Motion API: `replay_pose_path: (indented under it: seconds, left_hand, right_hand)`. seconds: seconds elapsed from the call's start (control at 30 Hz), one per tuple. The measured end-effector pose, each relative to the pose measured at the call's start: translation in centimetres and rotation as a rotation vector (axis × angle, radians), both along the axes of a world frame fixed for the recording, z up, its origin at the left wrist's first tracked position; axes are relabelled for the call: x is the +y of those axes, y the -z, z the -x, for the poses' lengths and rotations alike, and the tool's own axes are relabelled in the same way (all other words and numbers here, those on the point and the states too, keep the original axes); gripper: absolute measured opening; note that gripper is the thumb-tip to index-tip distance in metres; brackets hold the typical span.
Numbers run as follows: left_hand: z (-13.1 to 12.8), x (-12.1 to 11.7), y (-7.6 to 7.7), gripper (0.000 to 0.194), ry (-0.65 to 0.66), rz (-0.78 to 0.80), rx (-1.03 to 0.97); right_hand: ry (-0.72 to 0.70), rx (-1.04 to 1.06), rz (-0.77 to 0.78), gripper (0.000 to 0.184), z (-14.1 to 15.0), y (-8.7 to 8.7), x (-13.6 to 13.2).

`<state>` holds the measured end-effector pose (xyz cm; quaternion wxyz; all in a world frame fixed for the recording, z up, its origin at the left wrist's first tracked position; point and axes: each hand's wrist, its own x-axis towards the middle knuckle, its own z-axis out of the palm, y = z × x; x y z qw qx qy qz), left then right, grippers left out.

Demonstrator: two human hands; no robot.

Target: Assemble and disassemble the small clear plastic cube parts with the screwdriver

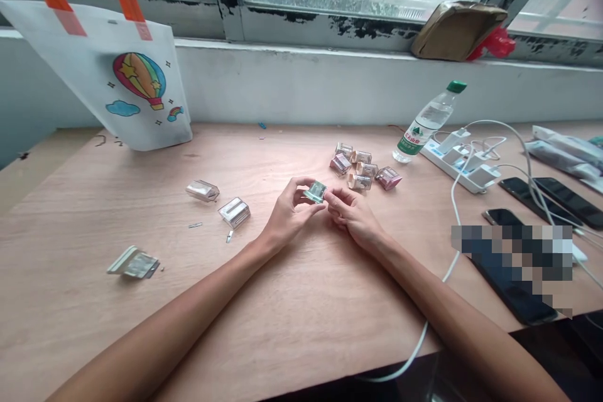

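Note:
A small green see-through plastic case [315, 191] is held up just above the middle of the table. My left hand [289, 210] grips it from the left, thumb below and fingers behind. At its right end, the fingertips of my right hand [351, 213] are pinched together on the case; any smaller piece between them is hidden. Left of my hands lie a clear case with white inside [234, 211], another clear case [203, 190] and a greenish clear case [134, 262]. Two small flat metal pieces, one nearer [229, 237] and one farther left [195, 225], rest beside them.
Beyond my right hand sits a cluster of several pink and orange clear cases [360, 169]. A water bottle [426, 125] leans by a power strip [459, 166] with white cables. Phones [568, 201] lie at the right. A balloon-print bag [141, 119] stands back left.

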<state>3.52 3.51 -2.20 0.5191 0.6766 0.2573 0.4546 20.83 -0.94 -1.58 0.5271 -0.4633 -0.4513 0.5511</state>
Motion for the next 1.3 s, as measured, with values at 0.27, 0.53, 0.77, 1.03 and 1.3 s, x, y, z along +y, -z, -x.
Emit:
replay_pose_path:
  seconds: [0.27,0.53,0.77,1.03,1.3]
  left_hand:
    - [0.1,-0.4,0.0,0.057,-0.149,-0.468,0.268]
    - [0.0,-0.8,-0.1,0.052,-0.202,-0.518,0.367]
    - [0.0,-0.2,-0.3,0.047,-0.339,-0.234,0.254]
    - [0.1,0.9,0.1,0.049,-0.449,0.035,0.110]
    - [0.2,0.8,0.0,0.051,-0.422,0.053,0.128]
  right_hand:
    - [0.018,0.185,0.004,0.035,0.5,0.8,0.0]
    - [0.046,0.141,-0.045,0.036,0.9,0.6,-0.3]
    - [0.080,-0.301,-0.221,0.029,-1.2,0.0,0.4]
    - [-0.092,-0.785,-0.380,0.023,-3.1,0.0,0.6]
    - [-0.139,-0.866,-0.424,0.016,-0.9,1.3,0.8]
